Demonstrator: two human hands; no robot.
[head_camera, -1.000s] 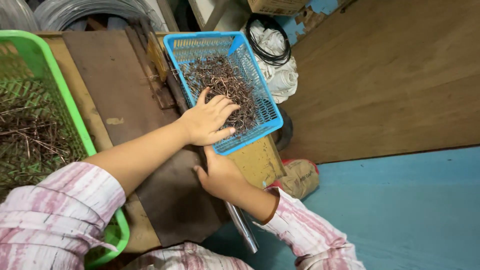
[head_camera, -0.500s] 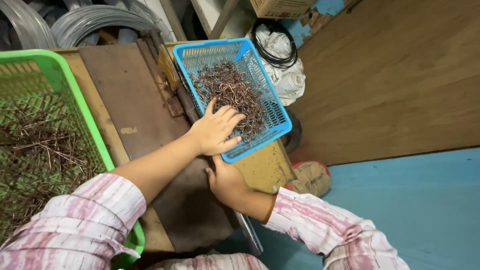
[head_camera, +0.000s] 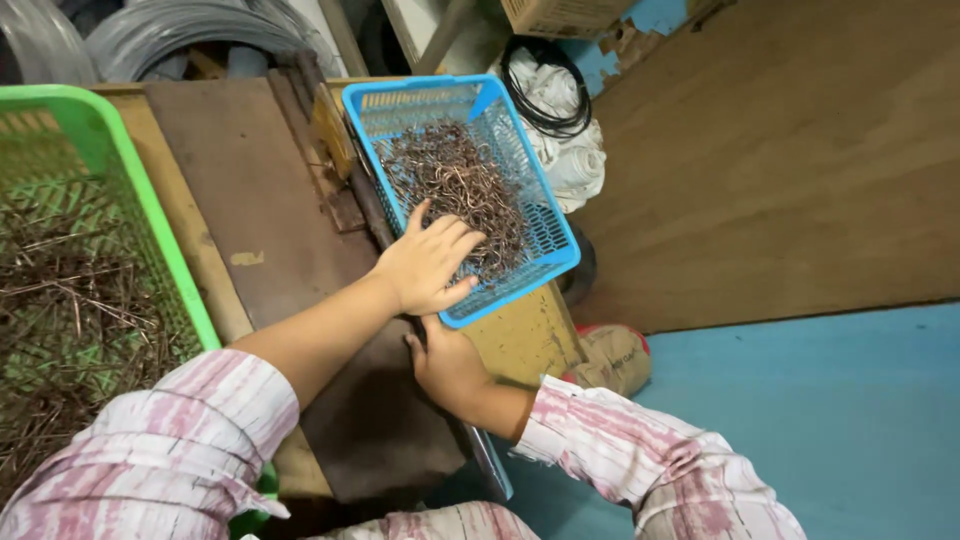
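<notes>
While the left hand (head_camera: 425, 265) is reaching into the blue basket (head_camera: 545, 215), its fingers (head_camera: 455, 240) are lying spread and flat on the pile of thin bent brown wire pieces (head_camera: 455, 185) inside, w/ the thumb near the basket's front edge. This hand is not pinching anything that I can see. The basket is sitting on the right part of the tabletop (head_camera: 525, 335), its near corner just over the yellowish edge.

The right hand (head_camera: 445, 360) is resting just below the basket, touching a dark brown board (head_camera: 250, 190) that is covering the middle of the tabletop. Its fingers are mostly hidden under the left hand and the basket corner, so I cannot tell if they are spread or gripping. Both arms are wearing pink-and-white striped sleeves (head_camera: 180, 440).

At the left, a green basket (head_camera: 150, 215) is holding many straight brown wire rods (head_camera: 70, 310), well apart from the blue one. Behind the tabletop, grey wire coils (head_camera: 180, 30) are lying, and approx. beside the blue basket a white cloth bundle w/ a black cable (head_camera: 555, 105) is sitting. The floor at right is brown wood (head_camera: 780, 160) and blue (head_camera: 800, 420).
</notes>
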